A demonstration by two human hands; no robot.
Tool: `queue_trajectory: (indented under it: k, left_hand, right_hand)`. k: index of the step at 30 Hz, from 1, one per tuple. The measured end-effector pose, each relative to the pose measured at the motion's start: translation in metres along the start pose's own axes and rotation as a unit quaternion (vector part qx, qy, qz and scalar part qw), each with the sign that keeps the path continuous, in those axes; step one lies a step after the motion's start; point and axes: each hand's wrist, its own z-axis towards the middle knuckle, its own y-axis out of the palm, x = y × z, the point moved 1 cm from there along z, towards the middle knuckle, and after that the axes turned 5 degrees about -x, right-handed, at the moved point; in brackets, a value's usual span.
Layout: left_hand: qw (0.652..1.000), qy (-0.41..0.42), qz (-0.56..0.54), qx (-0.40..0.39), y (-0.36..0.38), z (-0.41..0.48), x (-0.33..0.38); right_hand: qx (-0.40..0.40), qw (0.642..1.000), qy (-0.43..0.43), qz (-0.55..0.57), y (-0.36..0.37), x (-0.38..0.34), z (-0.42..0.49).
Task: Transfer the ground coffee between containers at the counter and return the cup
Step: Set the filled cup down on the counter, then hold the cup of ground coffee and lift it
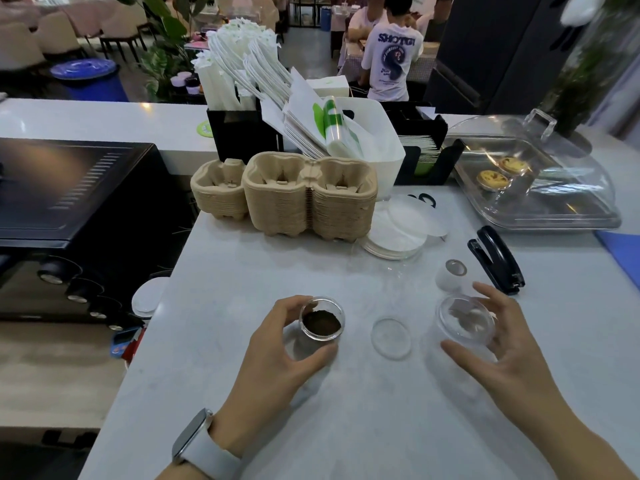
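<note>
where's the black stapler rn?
Head view, right side of the counter: the black stapler lies just beyond the right hand, in front of the clear domed pastry cover.

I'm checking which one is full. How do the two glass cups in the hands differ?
The left cup holds dark ground coffee; the right cup looks nearly empty. The left cup looks smaller across; the right one is wider. The left hand grips its cup; the right hand cradles its cup loosely. Both are clear.

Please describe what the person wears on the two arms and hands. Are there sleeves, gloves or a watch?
Both forearms are bare, with no sleeves in view and no gloves. The left wrist carries a smartwatch with a rectangular silver-grey case and a pale grey band. The right hand shows no ring or watch.
</note>
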Motion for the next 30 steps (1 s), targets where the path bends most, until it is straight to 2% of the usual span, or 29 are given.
queue_trajectory:
  k: [6,10,12,14,15,17,19,23,25,30]
  left_hand:
    - [0.999,-0.034,-0.024,0.023,-0.008,0.001,-0.007]
    - [0.998,-0.044,-0.034,0.032,-0.011,-0.002,-0.006]
    - [0.998,-0.046,-0.034,0.033,-0.011,-0.003,-0.005]
    - [0.997,-0.051,-0.04,0.031,-0.01,-0.005,-0.006]
    - [0.997,-0.053,-0.044,0.029,-0.01,-0.005,-0.006]
    - [0.997,-0.051,-0.044,0.025,-0.008,-0.005,-0.004]
    - [0.998,-0.045,-0.038,0.023,-0.006,-0.005,-0.002]
    - [0.999,-0.026,-0.015,0.011,-0.003,-0.004,0.002]
    - [1.0,-0.021,-0.009,0.004,-0.004,-0.004,0.003]
    - [1.0,-0.015,-0.005,0.011,-0.006,-0.006,0.002]
  right_hand:
    - [0.014,0.999,0.052,0.005,-0.004,0.011,-0.002]
    - [-0.007,0.997,0.043,-0.062,-0.004,0.004,-0.005]
    - [0.037,0.994,-0.005,-0.104,-0.002,-0.012,-0.009]
    - [0.1,0.975,-0.113,-0.161,0.008,-0.036,-0.012]
    - [0.094,0.963,-0.172,-0.186,0.019,-0.049,-0.013]
    - [0.031,0.938,-0.246,-0.243,0.046,-0.067,-0.012]
    - [-0.049,0.925,-0.216,-0.308,0.068,-0.069,-0.006]
    - [-0.167,0.886,-0.06,-0.429,0.089,-0.056,0.011]
    - [-0.186,0.866,-0.031,-0.464,0.092,-0.05,0.015]
    - [-0.181,0.856,-0.037,-0.482,0.091,-0.044,0.018]
